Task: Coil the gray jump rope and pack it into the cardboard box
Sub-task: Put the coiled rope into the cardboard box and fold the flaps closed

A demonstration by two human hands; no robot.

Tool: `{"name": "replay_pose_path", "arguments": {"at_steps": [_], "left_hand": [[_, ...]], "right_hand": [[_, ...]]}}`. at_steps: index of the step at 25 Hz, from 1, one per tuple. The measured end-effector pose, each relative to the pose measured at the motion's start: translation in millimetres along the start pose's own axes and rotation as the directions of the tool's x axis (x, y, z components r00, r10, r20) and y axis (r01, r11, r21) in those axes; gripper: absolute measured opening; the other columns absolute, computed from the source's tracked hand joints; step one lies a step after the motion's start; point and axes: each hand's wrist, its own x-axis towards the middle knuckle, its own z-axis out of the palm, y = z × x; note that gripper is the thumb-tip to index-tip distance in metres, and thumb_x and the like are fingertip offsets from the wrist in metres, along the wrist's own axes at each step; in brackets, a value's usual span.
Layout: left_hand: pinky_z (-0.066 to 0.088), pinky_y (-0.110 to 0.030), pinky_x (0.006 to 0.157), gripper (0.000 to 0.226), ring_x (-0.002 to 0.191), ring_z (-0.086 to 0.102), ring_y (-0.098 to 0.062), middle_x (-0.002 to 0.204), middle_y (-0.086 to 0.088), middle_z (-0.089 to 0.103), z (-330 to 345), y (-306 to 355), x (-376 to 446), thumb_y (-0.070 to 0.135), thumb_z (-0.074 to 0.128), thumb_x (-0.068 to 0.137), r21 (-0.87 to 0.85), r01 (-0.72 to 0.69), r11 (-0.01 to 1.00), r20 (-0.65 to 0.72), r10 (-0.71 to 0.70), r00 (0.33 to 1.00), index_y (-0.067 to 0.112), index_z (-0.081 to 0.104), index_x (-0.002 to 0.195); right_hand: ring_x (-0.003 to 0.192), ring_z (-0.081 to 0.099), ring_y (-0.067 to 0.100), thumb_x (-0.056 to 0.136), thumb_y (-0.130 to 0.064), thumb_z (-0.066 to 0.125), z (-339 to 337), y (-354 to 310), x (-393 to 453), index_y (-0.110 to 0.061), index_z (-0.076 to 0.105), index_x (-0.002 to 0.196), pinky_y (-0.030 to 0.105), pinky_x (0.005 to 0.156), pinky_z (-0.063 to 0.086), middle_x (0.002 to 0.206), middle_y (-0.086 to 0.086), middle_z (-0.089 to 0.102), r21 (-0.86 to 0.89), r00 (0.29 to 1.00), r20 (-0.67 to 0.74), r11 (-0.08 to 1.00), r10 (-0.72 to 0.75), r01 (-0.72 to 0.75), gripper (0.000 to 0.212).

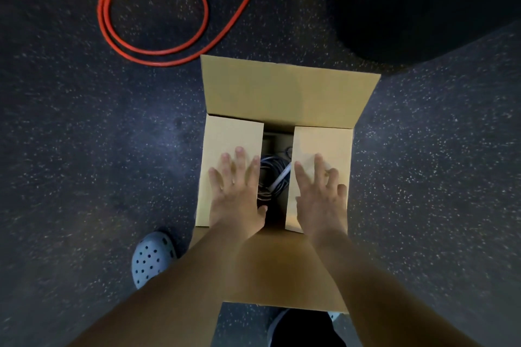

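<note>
The cardboard box [284,93] stands on the dark speckled floor in front of me, its far flap upright and its near flap folded toward me. Both side flaps lie folded inward with a gap between them. Through that gap the coiled gray jump rope [272,177] shows inside the box, with a pale handle across the coil. My left hand [236,191] rests flat, fingers spread, on the left flap. My right hand [321,194] rests flat on the right flap, fingers spread too.
A red jump rope [158,17] with tan handles lies looped on the floor beyond the box, to the left. A large dark rounded object [423,3] sits at the upper right. My blue clog [152,258] stands left of the box.
</note>
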Motion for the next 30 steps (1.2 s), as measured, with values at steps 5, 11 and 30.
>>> {"name": "replay_pose_path", "arguments": {"at_steps": [5, 11, 30], "left_hand": [[0.016, -0.061, 0.117, 0.090, 0.150, 0.000, -0.045, 0.165, -0.016, -0.014, -32, -7, -14, 0.049, 0.044, 0.096, 0.058, -0.117, 0.991, 0.017, 0.116, 0.993, 0.013, -0.011, 0.158], [-0.005, -0.068, 0.115, 0.117, 0.148, -0.020, -0.042, 0.163, -0.011, -0.027, -54, -14, -65, 0.091, 0.038, 0.070, -0.097, -0.371, 0.923, 0.251, 0.384, 0.889, 0.031, -0.015, 0.156], [-0.004, -0.067, 0.115, 0.138, 0.146, -0.028, -0.041, 0.162, -0.010, -0.032, -78, -25, -44, 0.083, 0.061, 0.063, 0.008, -0.276, 0.961, -0.134, 0.275, 0.952, 0.021, -0.021, 0.156]], "right_hand": [[0.132, 0.046, 0.034, 0.097, -0.035, 0.063, -34, 0, -2, -0.027, 0.026, 0.157, 0.044, 0.102, 0.046, 0.166, 0.015, 0.023, -0.011, 0.997, -0.043, 0.998, -0.065, 0.065, 0.071], [0.146, 0.037, 0.044, 0.091, -0.044, 0.069, -132, 12, 49, -0.022, 0.026, 0.160, 0.058, 0.113, 0.038, 0.167, 0.019, 0.027, 0.066, 0.902, -0.421, 0.989, -0.092, 0.132, 0.085], [0.117, 0.053, 0.032, 0.090, -0.048, 0.046, -125, 9, -5, -0.023, 0.054, 0.142, 0.049, 0.103, 0.043, 0.131, 0.009, 0.058, 0.166, 0.925, -0.290, 0.939, -0.247, 0.302, 0.059]]}}
